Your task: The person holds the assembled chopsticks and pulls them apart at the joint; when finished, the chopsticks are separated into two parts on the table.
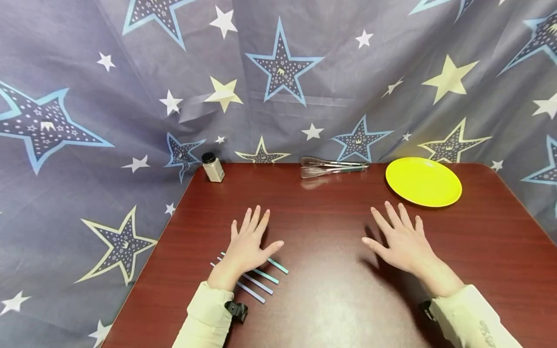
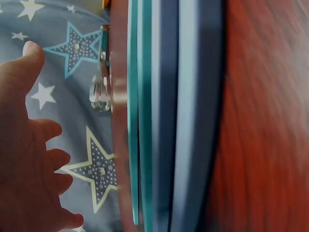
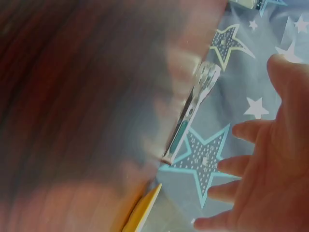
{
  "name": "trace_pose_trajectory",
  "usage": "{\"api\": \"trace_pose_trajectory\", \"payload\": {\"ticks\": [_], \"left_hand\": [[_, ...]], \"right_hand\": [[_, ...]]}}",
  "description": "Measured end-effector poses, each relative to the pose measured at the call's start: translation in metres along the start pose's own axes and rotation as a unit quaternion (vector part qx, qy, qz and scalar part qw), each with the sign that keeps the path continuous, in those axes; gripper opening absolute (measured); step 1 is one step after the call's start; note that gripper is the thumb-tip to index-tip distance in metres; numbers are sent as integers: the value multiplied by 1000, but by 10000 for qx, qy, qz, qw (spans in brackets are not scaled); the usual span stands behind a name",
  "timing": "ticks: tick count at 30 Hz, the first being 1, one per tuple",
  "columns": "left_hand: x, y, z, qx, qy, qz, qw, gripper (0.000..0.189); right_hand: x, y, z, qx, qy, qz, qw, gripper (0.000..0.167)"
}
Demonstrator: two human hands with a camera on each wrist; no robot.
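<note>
My left hand [image 1: 247,245] is held over several thin blue and teal sticks [image 1: 256,284], its fingers spread and nothing in its grasp. Those sticks lie side by side on the table, partly hidden by the hand and wrist; in the left wrist view the sticks [image 2: 164,116] run up and down beside the palm. On the right, my right hand [image 1: 404,244] hovers palm down with spread fingers, also holding nothing. The yellow plate [image 1: 424,181] lies just beyond its fingertips. Metal tongs [image 1: 334,167] rest at the table's back edge, between and beyond both hands.
A small jar with a black lid [image 1: 213,167] stands at the back left corner of the dark red wooden table [image 1: 313,222]. Behind the table hangs a grey curtain [image 1: 330,29] printed with stars, close against the back edge.
</note>
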State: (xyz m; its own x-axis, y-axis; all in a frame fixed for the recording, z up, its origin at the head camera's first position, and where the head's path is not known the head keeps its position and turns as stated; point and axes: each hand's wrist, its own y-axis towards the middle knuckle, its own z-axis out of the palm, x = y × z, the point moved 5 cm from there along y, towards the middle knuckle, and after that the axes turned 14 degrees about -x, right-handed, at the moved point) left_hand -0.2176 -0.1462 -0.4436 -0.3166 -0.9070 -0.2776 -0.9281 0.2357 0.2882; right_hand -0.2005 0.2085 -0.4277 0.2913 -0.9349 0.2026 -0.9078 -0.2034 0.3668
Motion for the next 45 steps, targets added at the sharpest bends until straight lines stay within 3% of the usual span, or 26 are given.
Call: {"api": "trace_pose_trajectory", "payload": {"ticks": [13,22,27,31,38,45], "left_hand": [[31,-7,-12,-143,-205,-206,9995,86],[53,-15,-17,-163,-300,-319,9989,80],[55,-14,-20,-404,-192,82,9990,61],[53,-11,-23,-666,-215,489,9964,42],[49,-9,-20,-479,-131,802,9955,33],[44,-10,-16,-524,45,1110,9924,28]], "right_hand": [[35,9,13,124,198,-414,9989,80],[66,8,23,-164,269,-1083,9936,73],[89,6,28,-297,423,-1514,9871,64],[109,4,33,-142,561,-1761,9827,52],[143,3,44,423,968,-2013,9738,47],[172,6,51,782,1166,-2125,9670,41]]}}
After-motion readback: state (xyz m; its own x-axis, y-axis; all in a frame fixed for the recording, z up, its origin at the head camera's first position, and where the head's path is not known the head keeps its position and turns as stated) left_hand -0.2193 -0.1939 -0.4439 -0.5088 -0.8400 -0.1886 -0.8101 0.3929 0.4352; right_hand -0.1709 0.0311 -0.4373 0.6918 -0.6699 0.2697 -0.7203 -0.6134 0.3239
